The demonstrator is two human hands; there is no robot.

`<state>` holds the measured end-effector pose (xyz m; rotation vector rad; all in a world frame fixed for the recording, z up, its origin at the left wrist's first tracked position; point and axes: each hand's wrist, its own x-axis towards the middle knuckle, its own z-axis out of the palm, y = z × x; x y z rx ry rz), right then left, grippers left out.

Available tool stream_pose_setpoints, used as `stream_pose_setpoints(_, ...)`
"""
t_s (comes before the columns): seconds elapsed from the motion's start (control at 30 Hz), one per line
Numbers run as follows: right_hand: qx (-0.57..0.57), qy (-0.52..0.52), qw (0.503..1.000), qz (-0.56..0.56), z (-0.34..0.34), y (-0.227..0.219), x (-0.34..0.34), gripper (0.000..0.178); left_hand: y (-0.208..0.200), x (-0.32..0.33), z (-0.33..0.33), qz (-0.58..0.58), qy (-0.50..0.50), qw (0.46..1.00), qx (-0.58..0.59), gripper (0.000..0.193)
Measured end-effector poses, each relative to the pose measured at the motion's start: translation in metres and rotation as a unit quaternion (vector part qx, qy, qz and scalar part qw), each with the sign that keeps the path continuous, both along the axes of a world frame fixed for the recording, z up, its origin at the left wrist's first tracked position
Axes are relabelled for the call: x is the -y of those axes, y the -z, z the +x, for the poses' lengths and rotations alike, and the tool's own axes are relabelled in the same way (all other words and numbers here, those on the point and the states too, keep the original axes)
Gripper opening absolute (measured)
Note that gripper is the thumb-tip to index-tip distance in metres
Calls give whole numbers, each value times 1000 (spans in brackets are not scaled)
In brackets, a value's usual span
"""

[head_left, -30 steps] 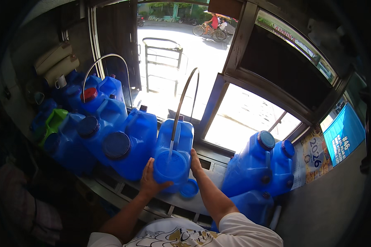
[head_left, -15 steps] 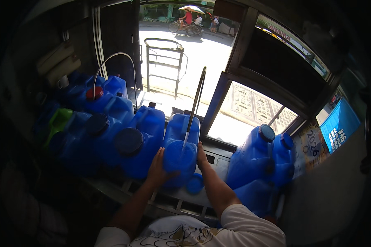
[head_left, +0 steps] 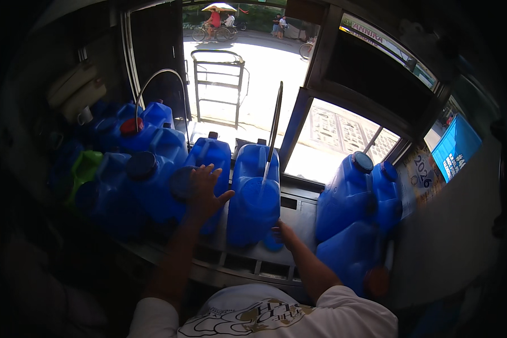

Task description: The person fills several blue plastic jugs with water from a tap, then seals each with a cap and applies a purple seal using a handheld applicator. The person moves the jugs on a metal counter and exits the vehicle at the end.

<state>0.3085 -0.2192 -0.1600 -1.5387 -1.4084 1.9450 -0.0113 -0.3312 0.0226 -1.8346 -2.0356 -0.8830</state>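
In front of me an uncapped blue water jug (head_left: 252,222) stands on a metal counter. A thin curved metal spout (head_left: 273,129) hangs over it, and a clear stream runs down into its wide mouth. My left hand (head_left: 207,190) is open, fingers spread, over the dark round cap (head_left: 181,183) of the neighbouring blue jug (head_left: 208,152); whether it touches the cap is unclear. Low at the uncapped jug's right side is my right hand (head_left: 284,232), beside a loose blue cap (head_left: 273,241) on the counter. Its fingertips are partly hidden, so its grip does not show.
Several capped blue jugs crowd the left, with a green jug (head_left: 84,172) among them. A second curved spout (head_left: 163,72) rises behind a red cap (head_left: 131,125). More blue jugs (head_left: 346,197) stand at the right. Beyond the doorway is a metal hand cart (head_left: 218,84) on the bright street.
Both hands have come off the jug's upper sides. The left moved left and up over the neighbouring jug's cap; the right slid down toward the loose cap. The stream keeps running.
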Motion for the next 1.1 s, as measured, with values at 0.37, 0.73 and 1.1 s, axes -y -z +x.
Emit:
stream_pose_setpoints(0.37, -94, 25, 957, 273, -10, -29, 60, 80, -8, -8, -23, -191, -177, 965, -30, 90)
stream_pose_setpoints(0.73, 97, 48, 834, 540, -39, -60, 58, 117, -38, -3, -45, -245, -128, 961, 19, 88)
stream_pose_setpoints(1.1, 83, 43, 782, 616, -46, -69, 55, 113, -7, -12, -49, -188, -167, 968, 14, 75)
